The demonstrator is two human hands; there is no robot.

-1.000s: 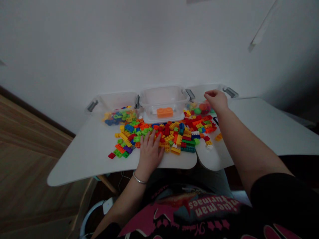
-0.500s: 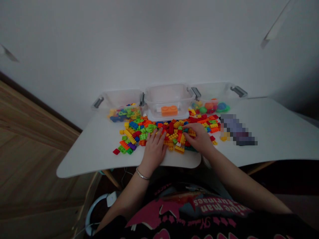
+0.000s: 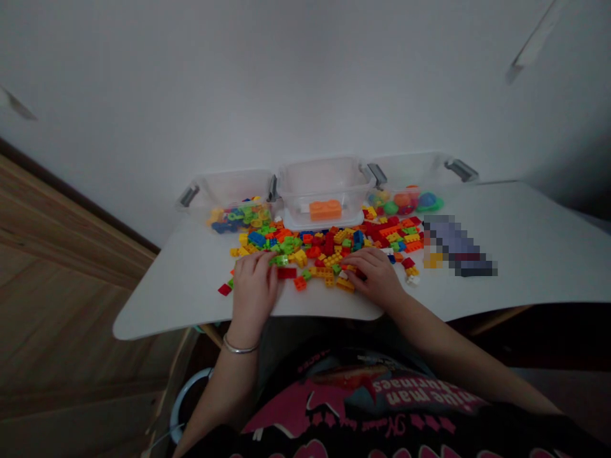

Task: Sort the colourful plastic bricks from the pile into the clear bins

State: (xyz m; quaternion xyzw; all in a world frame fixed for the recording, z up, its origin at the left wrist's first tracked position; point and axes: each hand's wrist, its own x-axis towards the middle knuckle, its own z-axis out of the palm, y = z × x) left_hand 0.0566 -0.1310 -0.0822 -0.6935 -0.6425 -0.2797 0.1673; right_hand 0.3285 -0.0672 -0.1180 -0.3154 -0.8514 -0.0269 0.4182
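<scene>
A spread of colourful plastic toy bricks (image 3: pixel 329 257) lies in front of me. My left hand (image 3: pixel 252 283) rests on the left part of the pile, its fingers stretched forward over several bricks and hiding them. Beside its thumb is a long red brick (image 3: pixel 287 273), with an orange brick (image 3: pixel 300 283) lying to the right. On the pile's right side is my right hand (image 3: pixel 379 277), thumb and fingers apart. Red and orange bricks show between them, touched but not clearly gripped. A yellow brick (image 3: pixel 345 285) lies just under its thumb.
Behind the pile stands a clear box (image 3: pixel 324 175) with a large orange brick (image 3: pixel 325 210) by it. Clear boxes at left (image 3: pixel 233 184) and right (image 3: pixel 410 168) hold coloured pieces. A pixelated dark item (image 3: pixel 461 247) lies at right on the white table (image 3: pixel 534 254).
My left hand has moved left from the pile's middle, uncovering bricks there. My right hand has shifted slightly back and lower, its fingers now over other bricks.
</scene>
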